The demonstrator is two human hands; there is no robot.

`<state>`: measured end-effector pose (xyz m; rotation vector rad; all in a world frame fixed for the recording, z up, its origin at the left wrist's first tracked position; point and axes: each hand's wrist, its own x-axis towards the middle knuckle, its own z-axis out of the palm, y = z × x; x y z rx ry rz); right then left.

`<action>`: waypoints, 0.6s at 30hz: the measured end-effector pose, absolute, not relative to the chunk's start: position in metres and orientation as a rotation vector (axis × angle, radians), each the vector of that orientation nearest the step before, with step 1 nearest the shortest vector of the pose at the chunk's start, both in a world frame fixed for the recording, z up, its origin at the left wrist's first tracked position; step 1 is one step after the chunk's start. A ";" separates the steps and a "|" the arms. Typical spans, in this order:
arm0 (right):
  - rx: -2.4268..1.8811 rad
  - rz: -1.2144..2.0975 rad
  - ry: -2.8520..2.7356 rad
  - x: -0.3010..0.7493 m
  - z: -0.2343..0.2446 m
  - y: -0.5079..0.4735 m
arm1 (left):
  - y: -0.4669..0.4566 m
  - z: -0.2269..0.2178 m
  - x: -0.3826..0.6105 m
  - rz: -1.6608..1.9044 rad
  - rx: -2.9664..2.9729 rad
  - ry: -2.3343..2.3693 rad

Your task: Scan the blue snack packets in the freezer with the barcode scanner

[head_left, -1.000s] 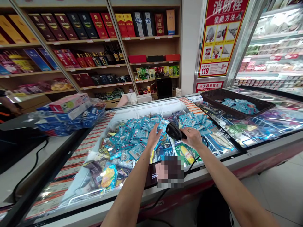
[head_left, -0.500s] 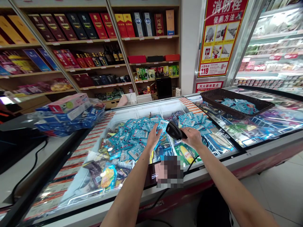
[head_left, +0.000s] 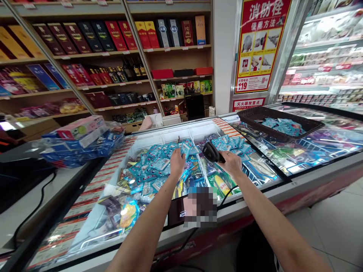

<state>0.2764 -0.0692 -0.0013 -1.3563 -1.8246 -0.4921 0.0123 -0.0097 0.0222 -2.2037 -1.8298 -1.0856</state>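
Observation:
In my right hand (head_left: 231, 163) is a black handheld barcode scanner (head_left: 212, 152), its head tilted up and to the left. My left hand (head_left: 177, 164) reaches into the pile of small blue packets (head_left: 154, 160), its fingers closed on a blue packet (head_left: 185, 146) at the top of the pile. The fingertips are partly hidden by the hand itself. Beyond the scanner, more blue packets (head_left: 232, 143) lie to the right of a white wire divider (head_left: 202, 166). All of these packets rest inside a glass-topped chest freezer (head_left: 210, 124).
A dark brown basket (head_left: 251, 113) with blue packets stands on the freezer's right part. Plastic-wrapped boxes (head_left: 79, 132) sit at the left. The scanner's black cable (head_left: 227, 196) hangs over the front edge, near a blurred patch (head_left: 200, 207). Shelves (head_left: 176, 47) of boxes line the back.
My left hand has moved left, away from the scanner, where it held a packet up with its label showing. The scanner has shifted slightly up and to the right.

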 end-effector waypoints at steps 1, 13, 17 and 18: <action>-1.361 -0.494 -1.822 0.276 -0.001 -0.069 | -0.009 0.025 0.009 -1.030 -2.207 -1.819; -1.385 -0.482 -1.774 0.279 -0.002 -0.069 | -0.062 0.032 -0.023 -0.642 -2.318 -1.470; -1.374 -0.483 -1.763 0.279 -0.002 -0.069 | -0.078 0.023 -0.034 -0.526 -2.497 -1.290; -1.371 -0.486 -1.763 0.279 -0.002 -0.069 | -0.077 0.021 -0.036 -0.519 -2.519 -1.270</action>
